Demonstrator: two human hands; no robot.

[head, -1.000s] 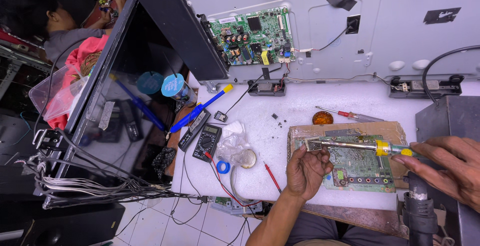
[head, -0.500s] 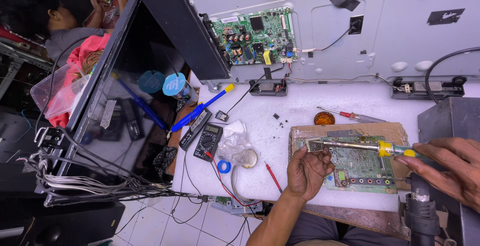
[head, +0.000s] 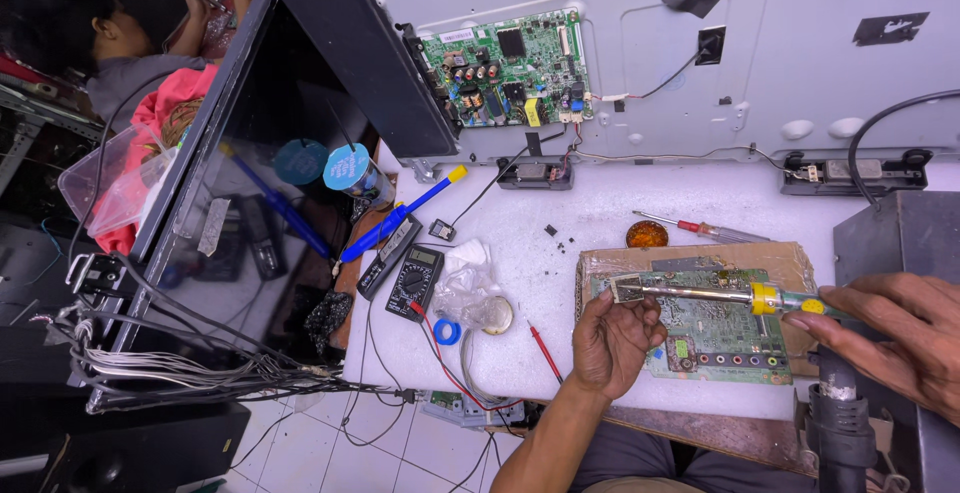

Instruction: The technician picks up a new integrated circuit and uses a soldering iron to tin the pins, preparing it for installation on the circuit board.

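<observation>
Head view, looking down: nearest the person, the left hand [head: 615,341] rests on the left edge of a green circuit board [head: 715,328], fingers curled loosely with the fingertips touching the board beside the iron's tip. The right hand [head: 895,338] comes in from the right, fingers closed around the green-and-yellow handle of a soldering iron [head: 720,295], which lies nearly level across the board with its tip at the board's upper left corner. The board sits on a brown cardboard sheet [head: 790,258], near the front edge of the white desk [head: 590,213]; the board's lower edge lies close to that front edge. A dark hot-air tool [head: 840,423] stands just below the right hand at the desk's front right corner, and a grey metal box [head: 900,233] closes off the right side. Left of the board is a strip of bare desk crossed by a red probe [head: 545,351], then a solder coil [head: 495,315], a blue tape roll [head: 447,332] and a black multimeter [head: 415,281] near the left edge. Behind the cardboard lie a round amber flux tin [head: 647,234] and a red-handled screwdriver [head: 700,228], with open desk beyond them. Farthest back, a television's grey rear panel [head: 700,63] stands along the desk's rear edge, carrying a green main board [head: 510,68].
</observation>
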